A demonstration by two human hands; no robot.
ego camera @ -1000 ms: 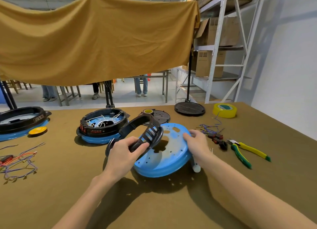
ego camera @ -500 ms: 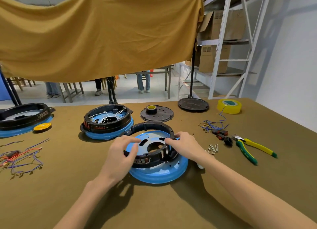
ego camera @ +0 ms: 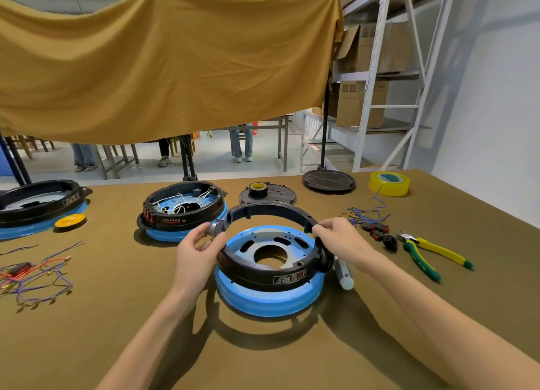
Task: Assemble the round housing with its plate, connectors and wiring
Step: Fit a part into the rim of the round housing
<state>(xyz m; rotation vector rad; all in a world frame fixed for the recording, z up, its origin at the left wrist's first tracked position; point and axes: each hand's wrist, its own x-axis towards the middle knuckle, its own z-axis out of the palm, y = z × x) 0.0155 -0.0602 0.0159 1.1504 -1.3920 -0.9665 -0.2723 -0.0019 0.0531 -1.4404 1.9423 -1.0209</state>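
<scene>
Both hands clamp the black plastic housing ring (ego camera: 264, 261): left hand (ego camera: 198, 250) at 9 o'clock, right hand (ego camera: 340, 239) at 3. Ring's near edge rests on the round blue plate (ego camera: 270, 300), tabletop centre; far edge is tilted up. Risk: holes misalign, ring seats crooked.

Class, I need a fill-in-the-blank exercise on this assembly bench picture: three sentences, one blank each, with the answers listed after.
1. Both hands, left and right, hold the black plastic ring housing over the round ____ plate.
2. The green-and-yellow pliers lie to the plate's ____.
3. The roll of yellow tape sits near the table's ____ right corner.

Answers: blue; right; far
</scene>
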